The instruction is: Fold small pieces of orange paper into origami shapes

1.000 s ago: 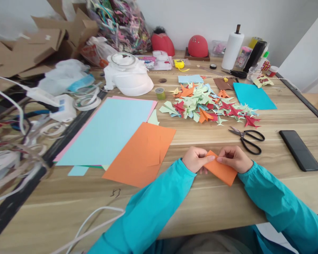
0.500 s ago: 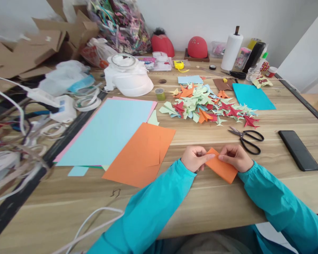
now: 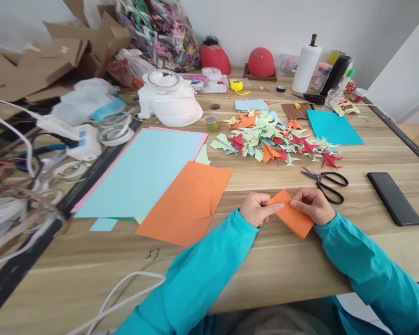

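Note:
A small folded piece of orange paper (image 3: 293, 217) is held just above the wooden table (image 3: 272, 270) near its front edge. My left hand (image 3: 256, 209) pinches its left corner with closed fingers. On the paper's right side, my right hand (image 3: 312, 204) pinches the upper edge. Both arms wear teal sleeves. A larger orange sheet (image 3: 186, 202) lies to the left of my hands. Black scissors (image 3: 326, 181) lie just beyond my right hand.
A heap of folded paper shapes (image 3: 275, 139) lies mid-table. Light blue (image 3: 143, 172) and teal (image 3: 333, 125) sheets lie flat, a black phone (image 3: 393, 197) sits at the right. Cardboard, tape rolls, bags, a paper towel roll (image 3: 305, 67) and red domes crowd the back and left.
The small orange paper has been lifted and turned slightly, its top corner now higher. Both hands have shifted a little with it; everything else is still.

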A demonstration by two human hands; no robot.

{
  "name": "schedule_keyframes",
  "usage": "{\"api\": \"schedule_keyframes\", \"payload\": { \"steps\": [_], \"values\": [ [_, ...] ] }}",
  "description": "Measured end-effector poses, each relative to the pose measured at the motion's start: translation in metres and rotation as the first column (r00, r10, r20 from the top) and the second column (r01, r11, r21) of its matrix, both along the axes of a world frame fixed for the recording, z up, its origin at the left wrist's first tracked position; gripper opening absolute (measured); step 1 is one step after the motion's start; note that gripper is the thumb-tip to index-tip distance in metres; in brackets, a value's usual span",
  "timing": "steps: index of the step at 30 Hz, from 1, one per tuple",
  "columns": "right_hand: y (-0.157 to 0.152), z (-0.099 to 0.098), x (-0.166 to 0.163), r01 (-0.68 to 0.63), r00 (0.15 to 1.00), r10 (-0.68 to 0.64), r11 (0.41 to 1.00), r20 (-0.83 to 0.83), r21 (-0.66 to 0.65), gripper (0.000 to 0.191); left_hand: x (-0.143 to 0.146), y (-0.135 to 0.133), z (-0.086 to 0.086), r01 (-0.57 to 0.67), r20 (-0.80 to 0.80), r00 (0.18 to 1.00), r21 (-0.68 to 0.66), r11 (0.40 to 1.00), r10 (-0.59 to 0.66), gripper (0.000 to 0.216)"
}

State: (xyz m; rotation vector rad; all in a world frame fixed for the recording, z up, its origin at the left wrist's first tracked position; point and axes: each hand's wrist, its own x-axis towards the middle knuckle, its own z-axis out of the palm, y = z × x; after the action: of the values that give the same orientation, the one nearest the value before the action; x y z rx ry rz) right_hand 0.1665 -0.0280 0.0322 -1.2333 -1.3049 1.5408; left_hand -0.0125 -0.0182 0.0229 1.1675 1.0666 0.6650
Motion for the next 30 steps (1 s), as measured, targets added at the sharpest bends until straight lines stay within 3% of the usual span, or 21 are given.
{"api": "schedule_keyframes", "payload": {
  "steps": [9, 18, 24, 30],
  "values": [
    [-0.001, 0.0, -0.003, 0.034, 0.998, -0.035, 0.999, -0.057, -0.016, 0.027, 0.001, 0.0, -0.004, -0.059, 0.093, 0.993, -0.069, 0.996, 0.065, 0.05],
    [-0.004, 0.0, -0.007, 0.048, 0.995, -0.05, 0.998, -0.083, -0.029, 0.028, -0.001, 0.002, -0.006, -0.106, 0.109, 0.99, 0.113, 0.988, 0.094, 0.053],
    [-0.001, -0.002, -0.007, 0.127, 0.991, -0.126, 0.992, -0.045, 0.018, 0.03, 0.0, 0.003, -0.009, -0.249, 0.238, 0.94, -0.015, 0.968, 0.245, 0.05],
    [-0.005, -0.003, -0.013, 0.136, 0.989, -0.134, 0.99, -0.069, 0.029, 0.03, 0.007, -0.004, 0.002, -0.104, 0.184, 0.977, -0.042, 0.994, 0.11, 0.038]
  ]
}}
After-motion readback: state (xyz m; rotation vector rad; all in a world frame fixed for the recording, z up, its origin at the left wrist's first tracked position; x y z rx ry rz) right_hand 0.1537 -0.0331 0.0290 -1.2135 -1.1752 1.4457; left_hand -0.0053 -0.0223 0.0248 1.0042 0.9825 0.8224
